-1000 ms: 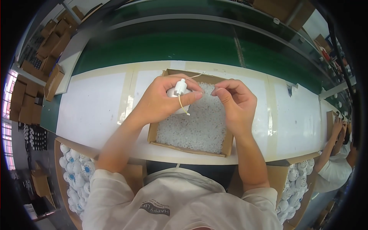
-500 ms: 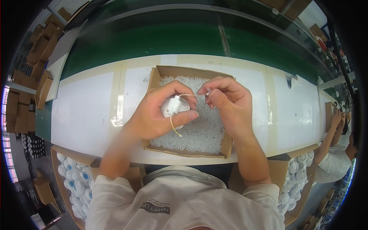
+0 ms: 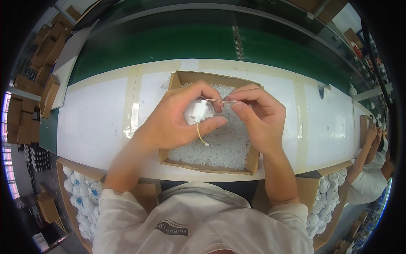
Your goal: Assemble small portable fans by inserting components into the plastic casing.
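Wired white part point(image 3: 198, 113) is above an open carton point(image 3: 207, 169) of small clear pieces point(image 3: 215, 152). Left hand point(image 3: 175, 114): forearm angled inward, fingers and thumb curled around the part. Right hand point(image 3: 264, 118): forearm reaching forward, thumb and fingertips pinching the upper wire point(image 3: 216, 100).

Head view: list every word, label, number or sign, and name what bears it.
Pale shirt: dark patch with light lettering, wording not copied here; smaller print beside it, too small to read.
White balls at left: blue markings, too small to read.
White fitting in the left hand: no lettering can be made out.
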Available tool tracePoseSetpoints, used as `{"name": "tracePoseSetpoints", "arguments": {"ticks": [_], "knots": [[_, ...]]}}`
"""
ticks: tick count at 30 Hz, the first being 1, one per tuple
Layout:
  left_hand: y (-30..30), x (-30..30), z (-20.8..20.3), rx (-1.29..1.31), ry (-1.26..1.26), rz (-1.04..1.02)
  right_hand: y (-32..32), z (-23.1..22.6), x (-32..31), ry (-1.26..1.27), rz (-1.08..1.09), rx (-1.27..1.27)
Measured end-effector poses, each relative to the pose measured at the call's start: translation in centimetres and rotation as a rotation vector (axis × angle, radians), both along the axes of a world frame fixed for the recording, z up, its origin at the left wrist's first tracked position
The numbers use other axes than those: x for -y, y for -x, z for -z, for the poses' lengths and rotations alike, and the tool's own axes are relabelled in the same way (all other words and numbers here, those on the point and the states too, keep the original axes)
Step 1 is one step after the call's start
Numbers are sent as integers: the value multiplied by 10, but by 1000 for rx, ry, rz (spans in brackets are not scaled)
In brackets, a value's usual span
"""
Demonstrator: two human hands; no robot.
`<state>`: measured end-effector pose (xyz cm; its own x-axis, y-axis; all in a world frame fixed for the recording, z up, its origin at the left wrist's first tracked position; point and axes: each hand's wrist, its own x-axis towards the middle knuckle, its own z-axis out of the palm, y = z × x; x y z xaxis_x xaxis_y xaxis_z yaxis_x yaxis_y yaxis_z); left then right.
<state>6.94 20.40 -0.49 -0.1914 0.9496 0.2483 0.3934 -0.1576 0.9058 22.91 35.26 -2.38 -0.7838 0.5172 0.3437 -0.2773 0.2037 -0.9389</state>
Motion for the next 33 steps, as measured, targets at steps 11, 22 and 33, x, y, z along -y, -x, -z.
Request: {"name": "tracePoseSetpoints", "arguments": {"ticks": [11, 22, 33], "knots": [[-13, -2, 3, 55, 78, 105, 1, -3, -5, -255, -178, -102], [-19, 1, 13, 831, 137, 531, -2, -4, -3, -232, -262, -173], [-14, -1, 8, 547, 319, 492, -12, -14, -8, -929, -19, -248]]}}
